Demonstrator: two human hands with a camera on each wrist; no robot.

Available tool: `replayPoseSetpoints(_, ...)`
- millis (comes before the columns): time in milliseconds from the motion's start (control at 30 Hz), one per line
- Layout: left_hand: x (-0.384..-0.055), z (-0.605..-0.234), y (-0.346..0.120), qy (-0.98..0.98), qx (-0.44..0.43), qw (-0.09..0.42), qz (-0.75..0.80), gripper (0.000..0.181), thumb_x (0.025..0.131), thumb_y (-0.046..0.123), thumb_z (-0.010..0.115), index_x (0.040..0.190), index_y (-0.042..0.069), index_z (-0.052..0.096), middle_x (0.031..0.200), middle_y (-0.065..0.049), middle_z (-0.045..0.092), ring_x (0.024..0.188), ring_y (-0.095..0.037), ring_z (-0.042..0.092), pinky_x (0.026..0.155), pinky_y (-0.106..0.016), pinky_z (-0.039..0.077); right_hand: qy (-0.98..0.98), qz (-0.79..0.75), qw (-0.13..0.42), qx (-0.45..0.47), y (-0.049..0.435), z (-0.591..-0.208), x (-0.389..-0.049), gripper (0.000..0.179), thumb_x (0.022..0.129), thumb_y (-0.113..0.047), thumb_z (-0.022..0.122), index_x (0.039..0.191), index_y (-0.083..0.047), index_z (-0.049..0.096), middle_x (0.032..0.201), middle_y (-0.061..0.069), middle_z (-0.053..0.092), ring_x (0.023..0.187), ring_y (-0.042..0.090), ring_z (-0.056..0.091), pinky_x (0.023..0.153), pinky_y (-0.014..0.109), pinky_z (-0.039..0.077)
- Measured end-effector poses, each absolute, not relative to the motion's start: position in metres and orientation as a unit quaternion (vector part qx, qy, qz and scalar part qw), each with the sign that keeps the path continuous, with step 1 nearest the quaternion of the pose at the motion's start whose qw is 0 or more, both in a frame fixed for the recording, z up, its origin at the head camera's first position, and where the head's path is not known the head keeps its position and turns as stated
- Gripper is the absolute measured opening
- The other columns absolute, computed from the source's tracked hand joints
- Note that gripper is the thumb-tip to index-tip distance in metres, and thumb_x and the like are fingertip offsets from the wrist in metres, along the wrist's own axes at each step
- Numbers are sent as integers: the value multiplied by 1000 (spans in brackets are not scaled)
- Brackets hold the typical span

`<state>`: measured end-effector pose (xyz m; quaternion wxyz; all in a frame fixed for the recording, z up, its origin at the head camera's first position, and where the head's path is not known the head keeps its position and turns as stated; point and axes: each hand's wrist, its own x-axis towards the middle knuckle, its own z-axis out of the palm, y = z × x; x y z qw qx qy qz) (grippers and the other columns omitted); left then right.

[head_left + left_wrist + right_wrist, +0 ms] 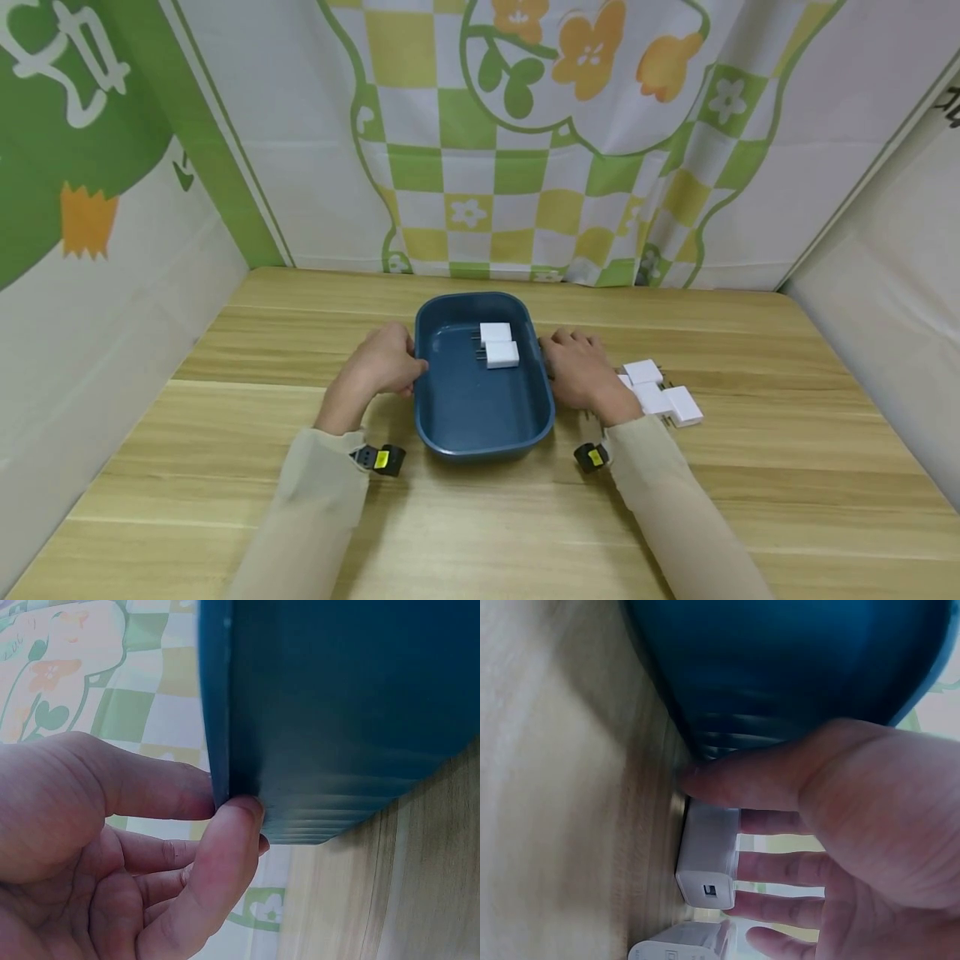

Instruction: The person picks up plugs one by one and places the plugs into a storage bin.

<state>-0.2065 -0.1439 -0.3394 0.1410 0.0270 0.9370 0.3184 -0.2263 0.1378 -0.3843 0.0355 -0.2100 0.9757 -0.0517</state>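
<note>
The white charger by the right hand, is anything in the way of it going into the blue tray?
Yes: the right wall of the blue tray stands between the white charger by the right hand and the tray's inside. It would probably have to go up over that wall; nothing visible covers the open top.

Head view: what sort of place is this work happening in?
Probably a curtained booth for tabletop work: printed sheets enclose three sides of a wooden table, which holds a blue tray and white plug adapters.
</note>
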Motion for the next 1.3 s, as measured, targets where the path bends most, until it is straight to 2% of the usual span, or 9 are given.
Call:
replayPoseSetpoints(400,-207,-339,-144,937,26,142,317,25,98,10,63,74,2,60,60,-10,64,62,-27,69,54,-29,44,976,-34,23,-213,134,-384,-225,41,100,-15,60,139,-2,56,128,20,60,122,42,52,101,59,36)
replayPoseSetpoints(867,-207,-339,-144,936,26,144,320,23,98,10,62,77,1,61,60,-10,64,62,-27,70,55,-29,46,976,-67,-10,-205,135,-386,-226,25,99,-9,58,122,-3,65,112,18,67,111,40,59,97,57,39)
replayPoseSetpoints(967,-207,-339,-144,936,28,143,320,23,98,10,62,76,0,63,59,-9,64,61,-27,70,56,-29,47,978,-69,-7,-197,136,-387,-228,25,98,-10,58,121,-5,66,113,18,68,111,41,60,97,58,38)
replayPoseSetpoints(1300,-207,-339,-145,936,30,141,323,24,98,10,62,76,-1,64,58,-9,64,61,-28,70,54,-29,46,980,-104,5,-167,137,-380,-230,37,94,-24,69,126,-7,66,123,17,68,118,42,57,103,59,35)
